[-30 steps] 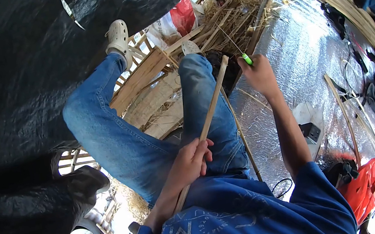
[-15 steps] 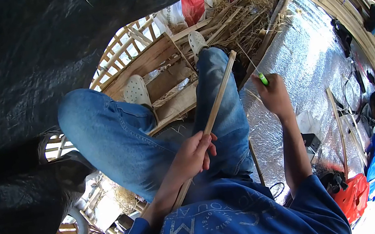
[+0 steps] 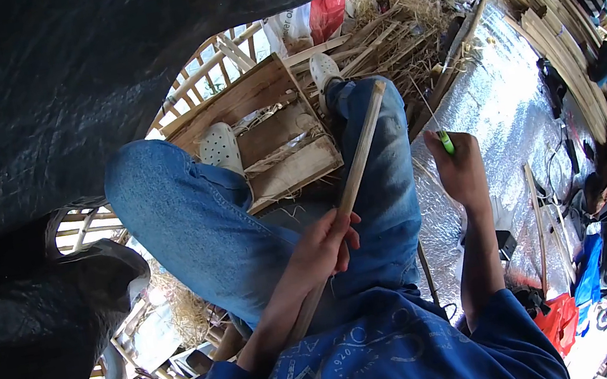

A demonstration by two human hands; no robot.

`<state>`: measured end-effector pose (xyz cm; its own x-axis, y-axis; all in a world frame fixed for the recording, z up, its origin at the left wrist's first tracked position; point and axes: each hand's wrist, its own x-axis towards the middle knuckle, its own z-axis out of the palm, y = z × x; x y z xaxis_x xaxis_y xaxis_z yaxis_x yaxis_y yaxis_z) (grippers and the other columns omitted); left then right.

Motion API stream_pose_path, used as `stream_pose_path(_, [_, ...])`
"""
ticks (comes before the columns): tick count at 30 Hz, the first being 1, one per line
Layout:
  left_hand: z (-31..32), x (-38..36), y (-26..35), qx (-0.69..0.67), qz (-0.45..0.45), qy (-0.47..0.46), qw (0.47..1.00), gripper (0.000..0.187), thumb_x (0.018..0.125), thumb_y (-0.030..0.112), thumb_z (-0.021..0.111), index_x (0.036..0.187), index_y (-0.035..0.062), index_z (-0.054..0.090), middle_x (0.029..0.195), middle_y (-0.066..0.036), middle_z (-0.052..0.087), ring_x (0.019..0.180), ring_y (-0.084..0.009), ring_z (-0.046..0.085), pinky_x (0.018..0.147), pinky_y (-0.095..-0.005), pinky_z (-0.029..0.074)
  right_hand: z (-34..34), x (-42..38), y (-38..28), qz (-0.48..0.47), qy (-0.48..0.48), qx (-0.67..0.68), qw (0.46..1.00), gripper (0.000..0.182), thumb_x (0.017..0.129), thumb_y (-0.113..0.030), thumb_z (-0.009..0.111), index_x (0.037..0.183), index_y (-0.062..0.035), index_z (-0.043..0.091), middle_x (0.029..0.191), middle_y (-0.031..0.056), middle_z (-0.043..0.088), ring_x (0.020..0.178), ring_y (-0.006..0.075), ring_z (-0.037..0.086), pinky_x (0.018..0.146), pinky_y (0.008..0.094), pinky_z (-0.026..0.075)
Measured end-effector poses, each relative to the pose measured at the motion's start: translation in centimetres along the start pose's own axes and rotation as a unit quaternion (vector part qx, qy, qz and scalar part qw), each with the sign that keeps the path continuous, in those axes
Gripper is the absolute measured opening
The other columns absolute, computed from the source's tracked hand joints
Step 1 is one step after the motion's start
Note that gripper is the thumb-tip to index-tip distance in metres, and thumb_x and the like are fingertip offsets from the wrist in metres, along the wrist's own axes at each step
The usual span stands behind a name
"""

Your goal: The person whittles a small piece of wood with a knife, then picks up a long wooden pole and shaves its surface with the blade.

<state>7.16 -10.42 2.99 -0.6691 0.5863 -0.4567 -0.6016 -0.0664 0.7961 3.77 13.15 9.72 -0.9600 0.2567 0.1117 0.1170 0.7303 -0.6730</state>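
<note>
left hand (image 3: 323, 249) grips a long, pale wooden strip (image 3: 362, 146), right hand (image 3: 463, 171) clasps a thin green-handled tool (image 3: 446, 142).

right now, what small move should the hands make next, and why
Probably bring the right hand in toward the wooden strip: it holds the green-handled tool off to the side, apart from the strip, while the left hand grips the strip.

Stacked wooden slats (image 3: 565, 65), loose straw (image 3: 426, 2) and black sheeting (image 3: 63, 93) suggest a makeshift workshop.
</note>
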Motion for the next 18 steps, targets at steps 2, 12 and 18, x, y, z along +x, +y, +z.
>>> stream_pose_path(2, [0.2,-0.3,0.7,-0.009,-0.006,-0.002,1.0,0.033,0.102,0.031,0.036,0.108,0.0023,0.05,0.073,-0.003,0.053,0.043,-0.0044,0.045,0.036,-0.0179,0.033,-1.0,-0.2,-1.0,-0.008,0.009,-0.01,1.0,0.036,0.089,-0.021,0.059,0.064,0.0042,0.054,0.048,0.0133,0.041,0.046,0.0193,0.035,0.047,0.0366,0.031])
stream_pose_path(12, [-0.5,-1.5,4.0,-0.175,-0.022,-0.027,0.984,0.029,0.099,0.028,0.044,0.109,0.0008,0.047,0.069,0.0,0.046,0.041,-0.0045,0.037,0.033,-0.0174,0.023,-4.0,-1.5,-3.5,-0.049,0.053,0.019,0.997,0.041,0.089,-0.022,0.06,0.061,0.0053,0.052,0.046,0.0132,0.036,0.045,0.015,0.029,0.045,0.0365,0.031])
stream_pose_path(18, [-0.5,-2.8,7.4,-0.124,0.029,-0.004,0.992,0.03,0.099,0.029,0.042,0.111,0.0019,0.05,0.071,-0.001,0.05,0.042,-0.0059,0.041,0.034,-0.0185,0.027,-7.0,-1.3,-5.9,-0.077,0.063,-0.002,0.995,0.015,0.077,-0.007,0.061,0.067,0.0042,0.057,0.055,0.0215,0.05,0.05,0.037,0.054,0.05,0.0389,0.042])
